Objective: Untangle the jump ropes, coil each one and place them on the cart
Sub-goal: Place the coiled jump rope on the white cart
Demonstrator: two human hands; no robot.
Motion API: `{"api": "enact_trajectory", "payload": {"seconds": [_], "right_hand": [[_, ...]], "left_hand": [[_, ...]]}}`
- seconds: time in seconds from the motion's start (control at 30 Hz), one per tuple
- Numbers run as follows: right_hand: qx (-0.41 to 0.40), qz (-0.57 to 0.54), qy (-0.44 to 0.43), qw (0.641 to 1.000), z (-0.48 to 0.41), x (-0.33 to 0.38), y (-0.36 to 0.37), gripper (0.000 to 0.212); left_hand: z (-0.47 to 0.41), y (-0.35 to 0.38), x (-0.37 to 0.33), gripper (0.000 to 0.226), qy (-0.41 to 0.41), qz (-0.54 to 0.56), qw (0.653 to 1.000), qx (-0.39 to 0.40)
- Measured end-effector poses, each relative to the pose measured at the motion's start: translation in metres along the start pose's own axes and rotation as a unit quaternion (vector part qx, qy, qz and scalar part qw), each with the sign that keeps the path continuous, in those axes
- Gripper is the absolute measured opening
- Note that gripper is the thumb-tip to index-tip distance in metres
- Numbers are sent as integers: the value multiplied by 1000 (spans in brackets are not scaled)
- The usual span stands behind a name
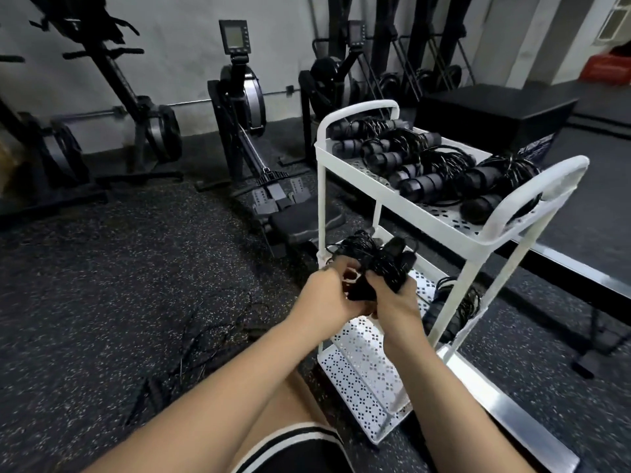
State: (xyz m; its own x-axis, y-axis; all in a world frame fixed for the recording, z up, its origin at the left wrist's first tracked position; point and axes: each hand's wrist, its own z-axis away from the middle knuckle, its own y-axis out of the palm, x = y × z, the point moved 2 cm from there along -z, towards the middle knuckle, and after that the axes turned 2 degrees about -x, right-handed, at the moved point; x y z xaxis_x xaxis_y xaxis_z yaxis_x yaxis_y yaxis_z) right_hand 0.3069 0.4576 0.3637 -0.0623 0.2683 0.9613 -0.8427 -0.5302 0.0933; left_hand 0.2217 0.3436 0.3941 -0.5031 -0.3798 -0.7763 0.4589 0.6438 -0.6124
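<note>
A black jump rope (374, 259), bundled into a coil with its handles, is held in front of the white cart (355, 186). My left hand (327, 295) grips its lower left side and my right hand (396, 298) holds it from the right. Several coiled black ropes (426, 165) lie on the cart's top shelf. One more coiled rope (454, 308) lies on the middle shelf. A loose tangled rope (205, 339) is spread on the floor to my left.
Rowing machines (246, 131) stand along the far wall. A black box (495, 114) sits behind the cart. A metal-edged platform (512, 404) runs along the right. The floor is dark speckled rubber (102, 268). My knee (290, 438) is at the bottom.
</note>
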Motion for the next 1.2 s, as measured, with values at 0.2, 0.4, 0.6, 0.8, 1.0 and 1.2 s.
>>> {"api": "enact_trajectory", "payload": {"seconds": [0.2, 0.4, 0.6, 0.8, 1.0, 1.2], "right_hand": [[-81, -53, 8, 995, -34, -2, -11, 41], [-102, 12, 6, 995, -22, -23, -8, 78], [-96, 60, 25, 993, -4, -34, -11, 69], [-42, 50, -91, 994, 4, -17, -10, 60], [-26, 61, -130, 989, 15, -6, 3, 43], [45, 125, -153, 979, 29, -1, 15, 34]], "left_hand": [[-48, 49, 6, 60, 46, -16, 996, 74], [-64, 75, 8, 20, -33, 38, 995, 88], [-60, 95, 9, 41, 49, -86, 984, 146], [-55, 90, 11, 36, 204, -307, 923, 112], [-30, 85, 6, 60, 222, -293, 905, 216], [-13, 16, 51, 43, 79, -58, 995, 31]]}}
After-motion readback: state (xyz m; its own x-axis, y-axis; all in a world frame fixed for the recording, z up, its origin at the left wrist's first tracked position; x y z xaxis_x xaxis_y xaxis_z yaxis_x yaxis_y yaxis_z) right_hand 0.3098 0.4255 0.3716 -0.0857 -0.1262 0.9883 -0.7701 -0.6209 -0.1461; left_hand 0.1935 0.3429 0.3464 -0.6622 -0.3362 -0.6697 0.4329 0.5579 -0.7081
